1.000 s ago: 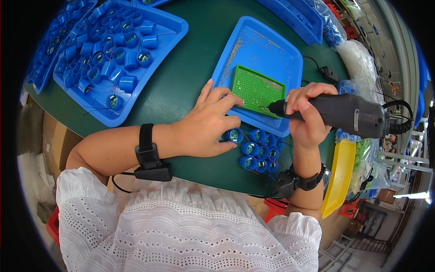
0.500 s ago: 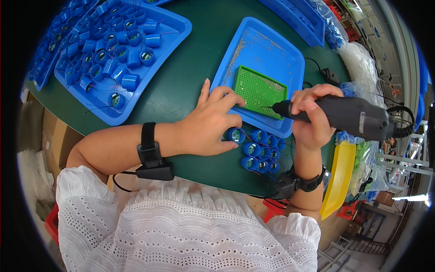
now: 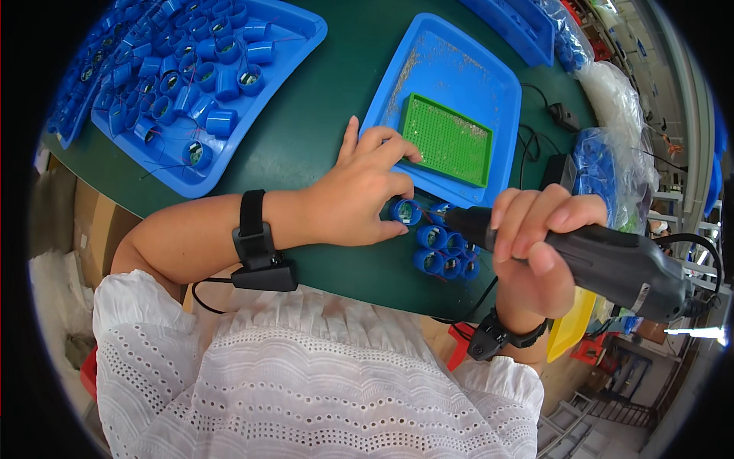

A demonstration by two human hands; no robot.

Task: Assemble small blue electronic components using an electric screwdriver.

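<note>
far tray (image 3: 252, 99): big blue tray up-left of the left hand, full of loose blue cylindrical parts (image 3: 222, 121) with thin wires. well apart from the work.
left hand (image 3: 359, 195): fingers curled, thumb and fingertips pinching one blue part (image 3: 403, 211) on the green table (image 3: 313, 145); palm down.
risk 1: pinch looks light. if the driver torques or pushes sideways, my guess is the part spins or skids out.
risk 2: fingertips sit right beside the tool tip. a slip off the part could hit them.
cluster (image 3: 443, 249): more blue parts just right of the held one, between the hands, touching each other. a sideways bump could knock them over.
near tray (image 3: 451, 69): blue, just above the left fingers, holds a green perforated plate (image 3: 447, 140).
right hand (image 3: 535, 245): closed round a dark electric screwdriver (image 3: 604, 260), nose pointing left at the held part. contact: cannot tell.
risk 3: cord behind the tool could drag and pull aim off.
packages: clear bags (image 3: 612, 92), blue and white contents, above the right hand; yellow bin (image 3: 572, 325) below it. labels too small to tell.
</note>
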